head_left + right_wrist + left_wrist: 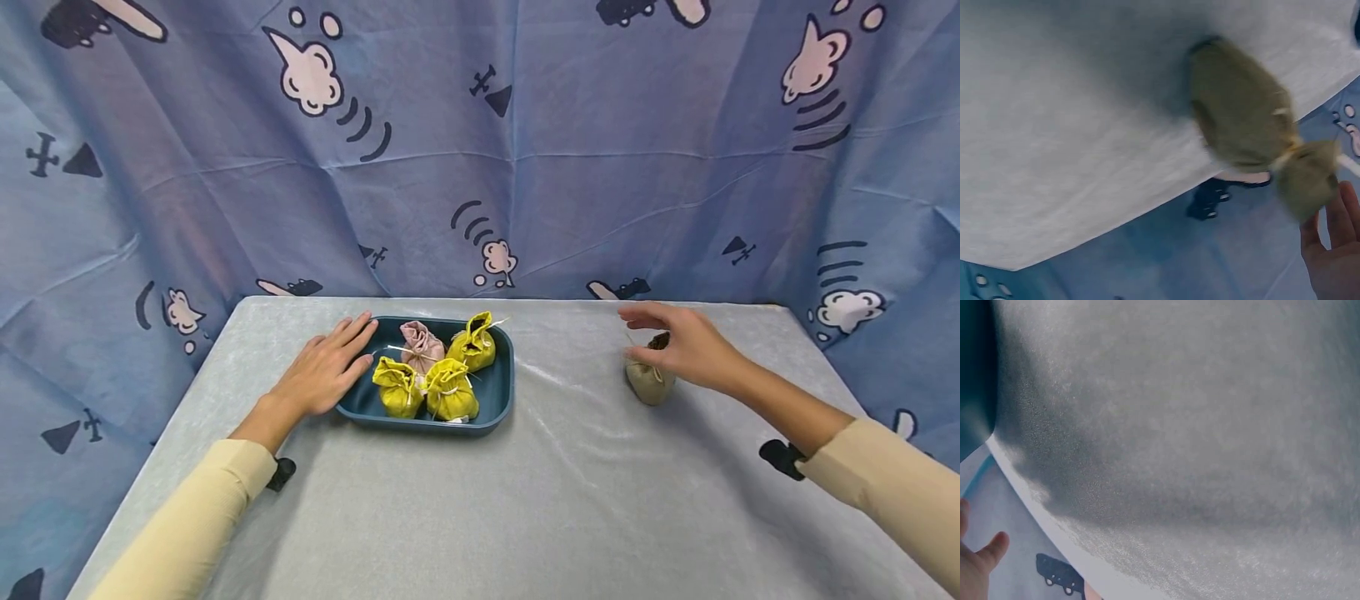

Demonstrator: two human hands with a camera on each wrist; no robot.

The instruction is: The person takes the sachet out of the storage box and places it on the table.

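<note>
My left hand (318, 375) rests with straight, spread fingers over the left rim of a dark blue tray (491, 423). Inside the tray are three yellow drawstring pouches (452, 396) and one pink drawstring pouch (422, 346), tied with pale string. To the right, my right hand (690, 346) is at the neck of an olive drawstring pouch (649, 383), thumb and fingers apart on either side of it. The right wrist view has the olive pouch (1241, 106) large and slightly blurred, its tied neck close to the fingers. Whether they touch it I cannot tell.
A pale grey cloth (480, 508) covers the table. Behind it hangs a blue patterned curtain (420, 167), close to the table's back edge. The left wrist view shows mostly tabletop, with part of the tray (975, 369) at its left.
</note>
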